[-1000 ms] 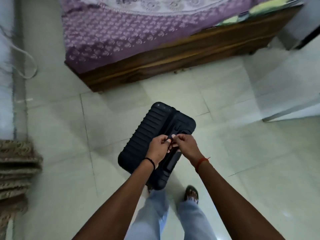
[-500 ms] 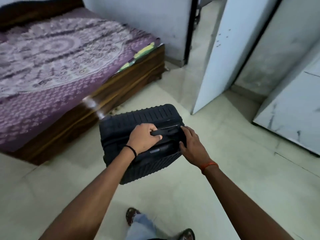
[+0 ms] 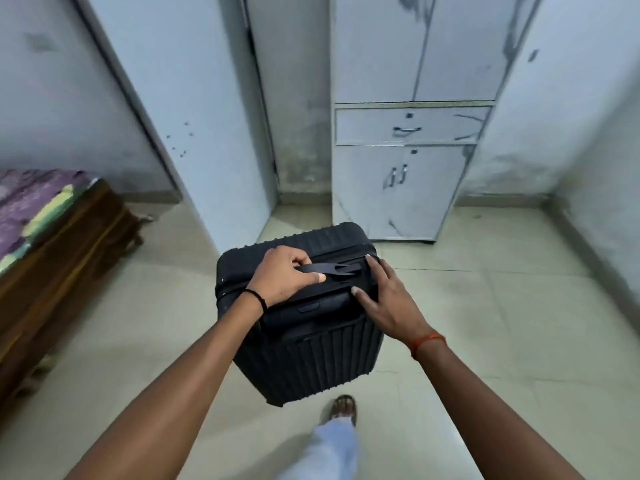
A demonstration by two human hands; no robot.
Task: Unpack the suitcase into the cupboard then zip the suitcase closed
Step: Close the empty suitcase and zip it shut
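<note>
A black ribbed suitcase (image 3: 304, 327) stands upright on the tiled floor (image 3: 485, 341) at the centre of the view, just ahead of the person's foot (image 3: 343, 408) at 6 o'clock. The left hand (image 3: 280, 275) has its fingers curled round the carry handle (image 3: 325, 269) on top of the case and grips it, thumb laid along the near edge. The right hand (image 3: 384, 296) lies flat against the top right corner of the case with its fingers straight and spread, steadying it and gripping nothing. The shell looks shut all round, with no gap showing between its two halves, though whether the zip is fully drawn cannot be told from here. At 12 o'clock, beyond the case and apart from it, stands a pale cupboard (image 3: 408, 188), with its upper doors, its drawer (image 3: 412, 125) and its lower doors all closed. A bed (image 3: 52, 223) with a purple cover and a wooden frame sits at 9 o'clock, and a pale blue door (image 3: 194, 133) stands open between it and the cupboard. As for progress, nothing of the case's contents is in sight, neither on the floor nor in the cupboard, so the pictures do not settle whether unpacking is over or not begun. The closed case and closed cupboard fit either reading. If the start, everything is left: lay the case down, unzip it, open the cupboard, move the things across and zip up again.
</note>
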